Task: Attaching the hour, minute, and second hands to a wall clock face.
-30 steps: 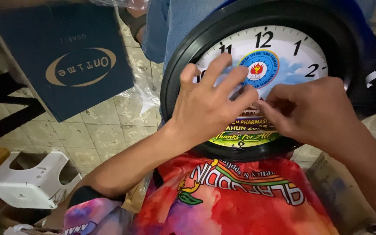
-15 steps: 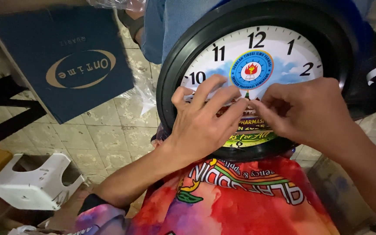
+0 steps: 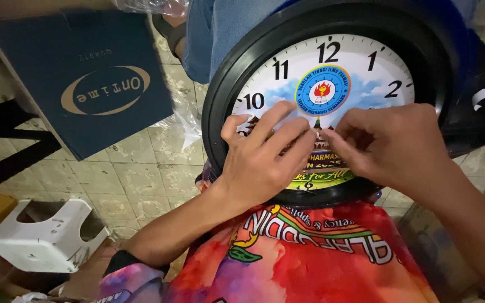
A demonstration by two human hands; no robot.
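So the wall clock [image 3: 332,101] sat propped in the person's lap, face up toward them, twelve pointing away. Both hands were on the lower half of the dial. The left hand [image 3: 259,160] lay flat-ish with fingers spread over the nine side, fingertips reaching in toward the centre. The right hand [image 3: 391,143] came in from the three side, fingers [image 3: 338,134] pinched narrow right at the middle, though I couldn't tell what, if anything, was between them. Both were about equally close to the hub. A dark blue box [image 3: 85,78] lay off to the left on the tiled floor [image 3: 136,174], with a white plastic stool [image 3: 46,238] nearby.
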